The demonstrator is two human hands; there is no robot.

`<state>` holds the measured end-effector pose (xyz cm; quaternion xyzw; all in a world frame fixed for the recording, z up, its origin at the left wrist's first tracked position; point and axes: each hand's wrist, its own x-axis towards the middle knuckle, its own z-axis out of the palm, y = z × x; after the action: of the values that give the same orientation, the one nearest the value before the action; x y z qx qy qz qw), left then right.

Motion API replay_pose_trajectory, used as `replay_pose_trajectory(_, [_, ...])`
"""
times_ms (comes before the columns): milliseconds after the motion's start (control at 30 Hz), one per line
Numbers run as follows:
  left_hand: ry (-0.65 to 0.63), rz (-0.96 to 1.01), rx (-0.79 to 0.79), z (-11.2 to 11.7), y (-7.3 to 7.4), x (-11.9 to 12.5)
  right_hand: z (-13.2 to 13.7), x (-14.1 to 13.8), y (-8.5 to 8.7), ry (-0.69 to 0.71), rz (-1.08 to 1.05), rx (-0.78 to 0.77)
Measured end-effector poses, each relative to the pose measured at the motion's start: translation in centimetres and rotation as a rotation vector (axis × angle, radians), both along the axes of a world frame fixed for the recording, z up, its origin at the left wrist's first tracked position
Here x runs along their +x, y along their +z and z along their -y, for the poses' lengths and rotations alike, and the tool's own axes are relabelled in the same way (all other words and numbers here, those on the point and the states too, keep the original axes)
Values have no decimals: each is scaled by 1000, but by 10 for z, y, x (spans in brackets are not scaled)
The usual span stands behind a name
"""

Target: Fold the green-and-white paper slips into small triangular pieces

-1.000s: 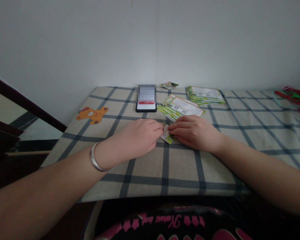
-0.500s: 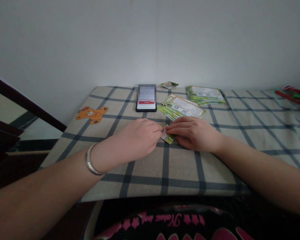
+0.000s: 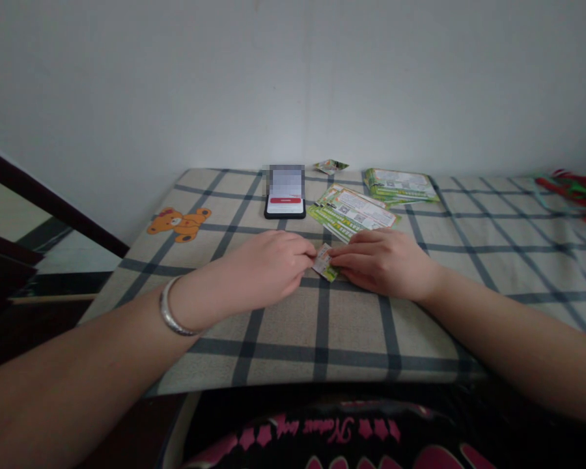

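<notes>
A small piece of folded printed paper, white and green, lies on the checked tablecloth between my two hands. At its left edge are the fingertips of my left hand, bent and pressed together; a silver bangle circles that wrist. From the right, my right hand has its closed fingers on the paper and covers part of it. Just behind the right hand lie loose green-and-white leaflets, fanned a little over each other.
A phone with a lit screen lies behind my left hand. Near the wall are a folded paper shape and a leaflet stack. Red and green items lie far right. A bear picture decorates the left of the checked tablecloth.
My left hand has shifted slightly left, and the fingers of my right hand have drawn back a little, so more of the folded paper shows. Other objects stay in place.
</notes>
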<state>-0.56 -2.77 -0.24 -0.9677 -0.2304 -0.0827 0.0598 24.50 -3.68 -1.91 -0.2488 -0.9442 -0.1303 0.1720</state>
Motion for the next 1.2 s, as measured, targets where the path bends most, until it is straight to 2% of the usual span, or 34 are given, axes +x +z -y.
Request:
replay_pose_trajectory(100, [-18, -26, 15, -1, -3, -1, 0, -1, 5, 12, 49, -29])
replay_pose_trajectory(333, [31, -68, 109, 6, -5, 4, -2, -1, 14, 2, 158, -36])
replay_pose_trajectory(733, [39, -40, 76, 7, -11, 8, 0, 3, 11, -1, 62, -160])
replay_pose_trajectory(967, [5, 20, 31, 2, -14, 6, 4, -1, 10, -79, 108, -73])
replay_pose_trajectory(1200, [-55, 99, 45, -10, -19, 4, 4, -4, 8, -62, 104, 20])
